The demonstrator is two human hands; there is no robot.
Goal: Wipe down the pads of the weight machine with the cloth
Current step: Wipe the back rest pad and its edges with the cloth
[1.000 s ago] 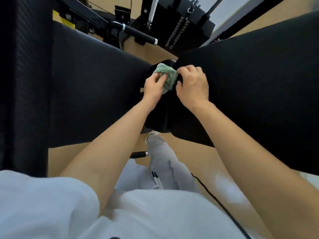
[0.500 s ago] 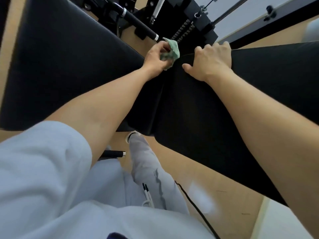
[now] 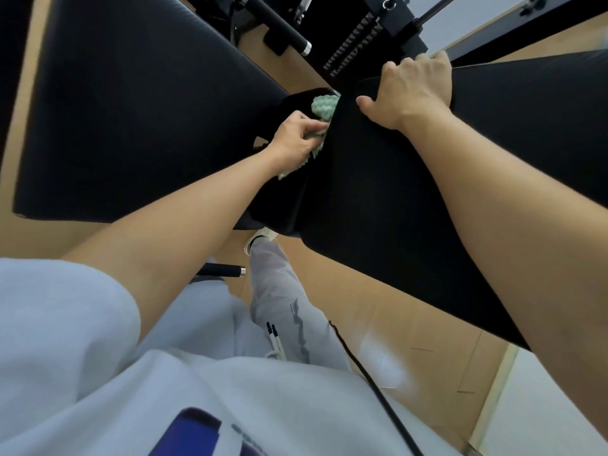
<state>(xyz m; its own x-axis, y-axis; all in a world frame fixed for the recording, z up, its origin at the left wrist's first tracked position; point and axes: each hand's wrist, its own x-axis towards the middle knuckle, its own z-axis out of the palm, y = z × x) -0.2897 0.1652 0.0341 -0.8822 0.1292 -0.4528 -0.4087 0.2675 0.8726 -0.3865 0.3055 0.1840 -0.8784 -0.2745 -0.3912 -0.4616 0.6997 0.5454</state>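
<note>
Two long black pads of the weight machine meet in the middle of the head view: the left pad (image 3: pixel 131 120) and the right pad (image 3: pixel 378 199). My left hand (image 3: pixel 296 139) is shut on a pale green cloth (image 3: pixel 324 105) and presses it into the narrow gap between the pads, against the inner side of the right pad. Part of the cloth pokes out above my fingers and part below my palm. My right hand (image 3: pixel 411 90) lies on the top end of the right pad, fingers curled over its far edge, thumb spread on the surface.
Behind the pads stand the black weight stack (image 3: pixel 355 44) and a black handle bar (image 3: pixel 279 24) with a chrome tip. Below is a tan wooden floor (image 3: pixel 411 340), my grey trouser leg (image 3: pixel 279 291), a white shoe, and a black cable (image 3: pixel 371 376) running down.
My left hand has brought the cloth down from the top end of the pads into the gap between them. My right hand has stayed gripping the top of the right pad.
</note>
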